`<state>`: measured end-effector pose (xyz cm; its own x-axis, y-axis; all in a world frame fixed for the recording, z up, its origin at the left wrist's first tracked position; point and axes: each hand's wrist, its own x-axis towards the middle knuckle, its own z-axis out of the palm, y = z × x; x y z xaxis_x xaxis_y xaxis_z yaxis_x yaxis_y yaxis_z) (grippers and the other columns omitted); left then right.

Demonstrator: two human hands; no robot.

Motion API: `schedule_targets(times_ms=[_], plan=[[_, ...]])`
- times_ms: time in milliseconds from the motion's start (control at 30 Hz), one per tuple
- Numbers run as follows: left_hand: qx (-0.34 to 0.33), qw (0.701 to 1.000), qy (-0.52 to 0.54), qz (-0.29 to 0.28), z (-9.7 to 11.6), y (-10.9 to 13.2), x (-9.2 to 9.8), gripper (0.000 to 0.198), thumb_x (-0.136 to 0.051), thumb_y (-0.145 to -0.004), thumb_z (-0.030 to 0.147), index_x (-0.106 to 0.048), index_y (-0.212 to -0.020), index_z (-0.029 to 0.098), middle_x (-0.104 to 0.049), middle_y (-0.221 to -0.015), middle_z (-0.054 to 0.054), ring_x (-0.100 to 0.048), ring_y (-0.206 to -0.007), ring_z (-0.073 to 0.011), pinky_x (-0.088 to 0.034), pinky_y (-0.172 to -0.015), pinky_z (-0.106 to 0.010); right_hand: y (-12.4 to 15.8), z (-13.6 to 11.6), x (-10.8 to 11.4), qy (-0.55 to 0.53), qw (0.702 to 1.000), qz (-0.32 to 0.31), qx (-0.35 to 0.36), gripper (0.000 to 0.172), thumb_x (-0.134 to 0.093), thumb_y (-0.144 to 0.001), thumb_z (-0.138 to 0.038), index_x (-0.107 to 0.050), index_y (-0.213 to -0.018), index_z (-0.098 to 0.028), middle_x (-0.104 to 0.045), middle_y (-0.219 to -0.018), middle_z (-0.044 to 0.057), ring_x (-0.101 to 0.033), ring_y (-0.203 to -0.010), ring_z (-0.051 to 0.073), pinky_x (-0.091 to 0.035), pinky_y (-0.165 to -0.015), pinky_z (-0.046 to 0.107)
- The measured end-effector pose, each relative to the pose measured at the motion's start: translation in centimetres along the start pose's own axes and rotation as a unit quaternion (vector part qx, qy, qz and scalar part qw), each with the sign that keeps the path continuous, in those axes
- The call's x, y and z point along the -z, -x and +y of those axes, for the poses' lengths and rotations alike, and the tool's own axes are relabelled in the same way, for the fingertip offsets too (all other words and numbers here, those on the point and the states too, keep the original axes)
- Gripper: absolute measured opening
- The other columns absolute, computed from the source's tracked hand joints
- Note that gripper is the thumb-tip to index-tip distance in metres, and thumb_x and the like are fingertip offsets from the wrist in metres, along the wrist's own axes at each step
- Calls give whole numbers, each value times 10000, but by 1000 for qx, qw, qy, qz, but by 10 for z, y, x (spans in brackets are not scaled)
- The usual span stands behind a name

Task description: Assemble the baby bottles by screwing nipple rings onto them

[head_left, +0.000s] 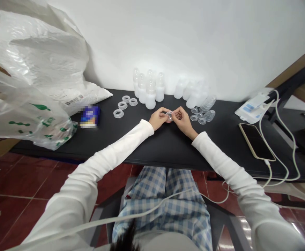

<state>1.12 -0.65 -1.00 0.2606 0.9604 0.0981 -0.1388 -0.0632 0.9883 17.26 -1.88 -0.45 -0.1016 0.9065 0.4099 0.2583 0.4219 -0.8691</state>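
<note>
Above the middle of the black table, my left hand [159, 118] and my right hand [181, 121] pinch a small clear bottle collar ring [169, 114] between them, fingertips closed on opposite sides. Whether a teat sits inside it is too small to tell. Several loose collar rings [118, 113] lie to the left. Behind my hands stand several white baby bottles with clear domed caps [150, 94]. To the right are white bottles without caps [191, 99], clear teats [202, 121] lying on the table, and clear domed caps [208, 103].
A large white plastic bag [50, 52] and a clear bag with green print [37, 122] fill the left side, beside a blue packet [90, 116]. On the right lie a phone [257, 141] on a charging cable and a white power strip [253, 108]. A white wall stands behind.
</note>
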Motion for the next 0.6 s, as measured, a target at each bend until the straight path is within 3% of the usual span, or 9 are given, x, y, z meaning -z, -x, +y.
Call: schedule_targets(times_ms=[167,400,600], plan=[[6,1000,-15,1,3,1,-1,269,-809,-777,260,-650,-970,161,-740,-725,1,-727,-657,-132,-621,-733,-293,1,-1,-1,-1,1000,-1,-1,496,-670,-798,-699,-489,-795,-237,-538,-675,-44,-482,-606,106,-395,-577,263],[28,999,16,-37,9,1,0,276,-755,-849,354,-630,-972,142,-748,-737,-29,-732,-676,-157,-627,-817,-393,2,-5,0,6,1000,10,-8,451,-654,-833,-662,-505,-830,-236,-523,-678,-47,-483,-618,109,-426,-596,266],[-2,999,-19,-37,5,2,2,290,-772,-826,377,-607,-929,163,-751,-726,-10,-739,-690,-149,-622,-761,-320,0,-4,1,-17,1000,-17,4,507,-672,-798,-706,-470,-786,-241,-500,-645,-56,-446,-574,100,-381,-549,266]])
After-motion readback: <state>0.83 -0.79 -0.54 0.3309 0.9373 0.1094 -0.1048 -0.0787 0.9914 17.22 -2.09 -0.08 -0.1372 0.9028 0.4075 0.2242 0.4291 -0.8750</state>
